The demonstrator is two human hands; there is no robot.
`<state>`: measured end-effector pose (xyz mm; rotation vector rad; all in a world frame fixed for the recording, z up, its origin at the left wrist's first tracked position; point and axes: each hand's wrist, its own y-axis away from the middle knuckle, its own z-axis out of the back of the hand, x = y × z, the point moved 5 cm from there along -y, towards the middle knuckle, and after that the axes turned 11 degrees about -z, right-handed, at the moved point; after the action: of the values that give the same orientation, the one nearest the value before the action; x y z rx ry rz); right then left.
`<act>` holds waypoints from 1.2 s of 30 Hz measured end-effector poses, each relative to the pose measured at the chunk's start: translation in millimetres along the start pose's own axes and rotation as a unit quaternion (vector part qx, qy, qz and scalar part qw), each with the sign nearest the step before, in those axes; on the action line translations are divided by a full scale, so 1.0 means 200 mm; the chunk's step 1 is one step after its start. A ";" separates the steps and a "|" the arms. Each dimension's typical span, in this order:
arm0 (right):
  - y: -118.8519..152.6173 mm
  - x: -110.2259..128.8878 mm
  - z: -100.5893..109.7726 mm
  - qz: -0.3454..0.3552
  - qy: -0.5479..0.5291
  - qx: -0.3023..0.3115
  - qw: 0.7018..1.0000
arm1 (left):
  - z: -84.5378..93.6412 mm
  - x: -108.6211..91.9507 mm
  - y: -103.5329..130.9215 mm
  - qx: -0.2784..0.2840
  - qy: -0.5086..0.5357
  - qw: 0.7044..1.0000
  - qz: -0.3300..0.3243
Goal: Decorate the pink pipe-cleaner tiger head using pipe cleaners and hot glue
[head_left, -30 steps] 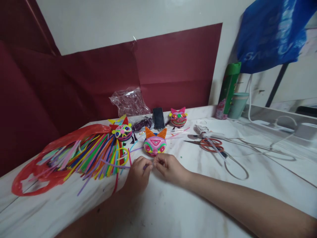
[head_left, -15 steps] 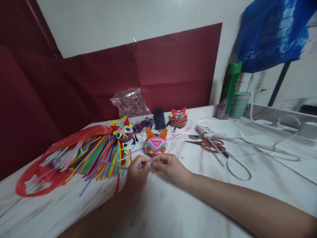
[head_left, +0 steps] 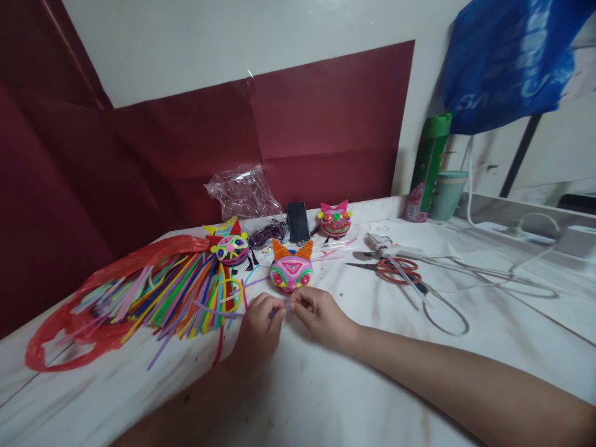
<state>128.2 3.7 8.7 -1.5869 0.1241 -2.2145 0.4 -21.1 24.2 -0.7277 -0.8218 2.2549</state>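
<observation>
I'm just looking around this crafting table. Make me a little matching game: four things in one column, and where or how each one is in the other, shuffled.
Things
1. Scissors
2. Phone
3. Blue bag
4. Purple strip

Where or how
A. Hanging at the upper right of the picture
B. Pinched at the fingertips of the left hand and right hand
C. Lying with blades pointing toward the picture's left
D. Toward the back, just left of the pink-eared head

Pairs: 1-C, 2-D, 3-A, 4-B
</observation>
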 end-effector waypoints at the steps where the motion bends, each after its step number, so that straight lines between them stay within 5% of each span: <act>1: 0.00 0.01 0.00 0.021 0.028 0.002 0.999 | 0.00 -0.01 0.00 0.004 -0.012 1.000 -0.016; 6: 0.02 0.07 0.01 0.133 0.165 0.025 0.977 | -0.01 -0.01 0.01 0.033 -0.050 0.996 -0.062; 10: 0.03 0.07 -0.01 0.154 0.212 0.046 0.964 | -0.02 -0.03 0.01 0.041 -0.066 0.993 -0.093; 14: 0.00 0.03 -0.01 0.036 0.059 0.032 0.997 | 0.02 -0.04 -0.01 0.000 -0.042 0.996 -0.077; 17: -0.01 -0.03 -0.04 -0.087 -0.121 0.039 0.988 | 0.04 -0.01 -0.01 -0.037 0.016 0.999 -0.003; 23: 0.01 -0.04 -0.07 -0.127 -0.223 0.021 0.966 | 0.03 0.00 0.01 -0.055 0.069 0.995 0.052; 29: 0.03 -0.03 -0.06 -0.107 -0.178 0.022 0.978 | 0.01 -0.01 0.02 -0.044 0.061 0.995 0.069; 36: 0.02 -0.01 -0.02 0.007 0.069 0.002 0.998 | -0.05 0.03 0.02 0.055 0.030 0.994 0.086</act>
<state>125.6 1.1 3.8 -1.4266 0.1707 -2.3109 1.7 -14.9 13.2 -0.8380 -0.6221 2.3970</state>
